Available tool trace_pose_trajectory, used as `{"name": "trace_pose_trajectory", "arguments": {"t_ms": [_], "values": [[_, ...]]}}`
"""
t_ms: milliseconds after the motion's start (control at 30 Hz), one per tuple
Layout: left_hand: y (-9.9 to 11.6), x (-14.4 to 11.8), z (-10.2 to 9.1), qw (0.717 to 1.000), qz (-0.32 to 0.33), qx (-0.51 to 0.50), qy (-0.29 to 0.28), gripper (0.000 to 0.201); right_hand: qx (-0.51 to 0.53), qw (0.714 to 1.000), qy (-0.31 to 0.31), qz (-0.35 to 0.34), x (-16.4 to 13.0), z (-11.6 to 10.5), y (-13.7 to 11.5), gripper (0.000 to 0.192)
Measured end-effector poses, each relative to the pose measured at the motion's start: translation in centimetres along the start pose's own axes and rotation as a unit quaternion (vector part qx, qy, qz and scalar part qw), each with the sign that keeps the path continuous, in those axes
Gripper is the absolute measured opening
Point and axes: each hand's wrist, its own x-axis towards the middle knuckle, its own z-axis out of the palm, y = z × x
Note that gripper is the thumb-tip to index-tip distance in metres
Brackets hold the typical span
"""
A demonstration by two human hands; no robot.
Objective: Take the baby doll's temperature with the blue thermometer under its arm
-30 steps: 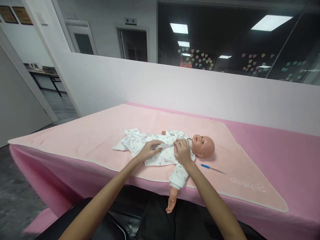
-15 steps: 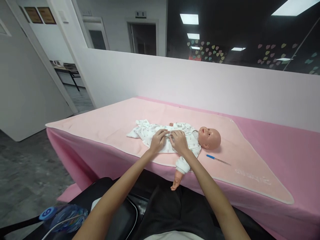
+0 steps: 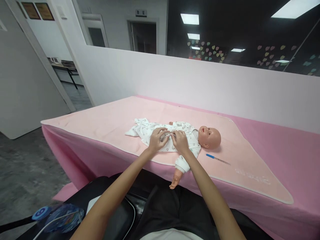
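Head view: doll (image 3: 190, 138) lies crosswise — head toward the right (person's own) — both hands, left hand (image 3: 157, 139) and right hand (image 3: 180, 141), curled, fingertips pinching its romper (image 3: 160, 133) mid-body.

Counts: 1 baby doll (image 3: 209, 137) on the tabletop (image 3: 287, 156), wearing 1 white printed romper (image 3: 162, 133). 1 pale pink blanket (image 3: 105, 120) under it, w/ 1 darker pink cover (image 3: 300, 146) below. 1 blue-tipped syringe (image 3: 217, 159) beside the doll's head. 2 hands on the romper: left hand (image 3: 157, 139), right hand (image 3: 180, 141). 1 blue plastic bag (image 3: 60, 215) bottom left. 2 framed pics (image 3: 37, 10) on the wall.
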Motion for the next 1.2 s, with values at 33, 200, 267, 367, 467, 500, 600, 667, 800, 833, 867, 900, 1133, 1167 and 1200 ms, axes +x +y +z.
{"name": "trace_pose_trajectory", "arguments": {"t_ms": [33,200,267,367,467,500,600,667,800,833,867,900,1133,1167,1200], "values": [[0.06,0.02,0.02,1.0,0.001,0.007,-0.002,0.016,0.001,1.0,-0.001,0.003,0.02,0.01,0.05,0.018],[0.07,-0.01,0.22,0.999,0.008,0.037,-0.023,0.011,0.01,1.0,-0.027,0.01,0.03,-0.08,0.12,0.021],[0.02,-0.03,0.27,0.998,0.011,0.049,-0.033,0.011,0.013,0.999,-0.03,0.011,-0.01,-0.13,0.09,0.022],[0.03,-0.02,0.26,0.996,0.016,0.072,-0.044,0.011,0.015,0.999,-0.027,0.013,-0.06,-0.21,0.0,0.021],[0.06,0.03,0.26,0.994,0.018,0.089,-0.061,0.012,0.017,1.0,-0.021,0.015,-0.05,-0.27,-0.11,0.02],[0.05,0.05,0.28,0.994,0.015,0.091,-0.064,0.013,0.017,1.0,-0.02,0.016,-0.03,-0.29,-0.13,0.02],[-0.07,0.1,0.38,0.994,0.012,0.082,-0.067,0.013,0.019,1.0,-0.013,0.019,0.07,-0.27,-0.11,0.018],[-0.13,0.12,0.43,0.995,0.012,0.071,-0.068,0.015,0.022,1.0,-0.003,0.021,0.13,-0.22,-0.05,0.016],[-0.09,0.13,0.4,0.995,0.004,0.063,-0.075,0.02,0.023,0.999,0.012,0.022,0.18,-0.15,0.01,0.015],[-0.06,0.12,0.37,0.995,0.004,0.063,-0.075,0.019,0.022,0.999,0.013,0.023,0.18,-0.17,-0.01,0.015],[-0.03,0.1,0.34,0.995,0.004,0.062,-0.074,0.017,0.021,0.999,0.013,0.024,0.18,-0.19,-0.03,0.014],[0.0,0.08,0.31,0.995,0.004,0.062,-0.073,0.015,0.021,0.999,0.012,0.024,0.18,-0.23,-0.06,0.014],[-0.09,0.03,0.36,0.995,0.0,0.071,-0.077,0.013,0.027,0.999,0.014,0.022,0.19,-0.21,-0.11,0.01],[-0.14,0.02,0.4,0.994,0.0,0.074,-0.08,0.013,0.026,0.999,0.015,0.02,0.19,-0.17,-0.09,0.01],[-0.21,0.02,0.44,0.994,-0.001,0.076,-0.083,0.012,0.026,0.999,0.015,0.019,0.2,-0.15,-0.08,0.01]]}}
